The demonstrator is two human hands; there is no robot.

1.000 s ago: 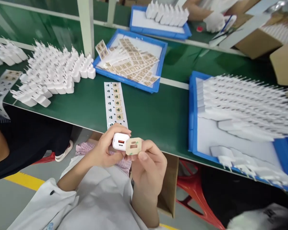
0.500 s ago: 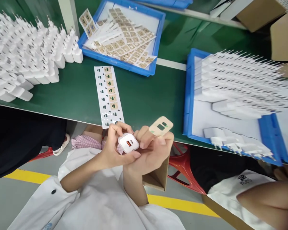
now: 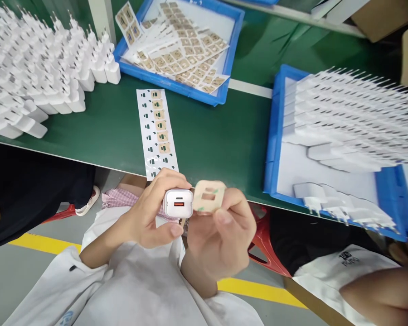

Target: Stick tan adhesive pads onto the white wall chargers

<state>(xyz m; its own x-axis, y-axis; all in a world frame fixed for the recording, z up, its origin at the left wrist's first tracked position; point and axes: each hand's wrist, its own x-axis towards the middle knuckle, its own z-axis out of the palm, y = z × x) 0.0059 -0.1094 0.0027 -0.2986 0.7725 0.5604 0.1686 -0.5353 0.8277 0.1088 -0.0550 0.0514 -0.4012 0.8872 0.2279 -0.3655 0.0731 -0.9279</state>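
A: What occupies the center?
B: A white, rounded plastic charger block, its two-port face exposed, gripped between fingers and thumb of the left hand. At its 3 o'clock, the right hand pinches a beige, rounded-square sticker with cut-outs; whether block and sticker touch cannot be told.
A: And the surface, taken from the hands?
B: A smooth green benchtop. At 11 o'clock, a white perforated strip bearing one column of six beige labels; at 12, a blue rectangular tray of overlapping label sheets; at 10, massed white plug-topped chargers; at 2, a blue deep-sided tray of similar units in rows.
A: The room?
B: Grey floor, yellow stripe at 5, red plastic stool at 4, dark-clothed person at 9.
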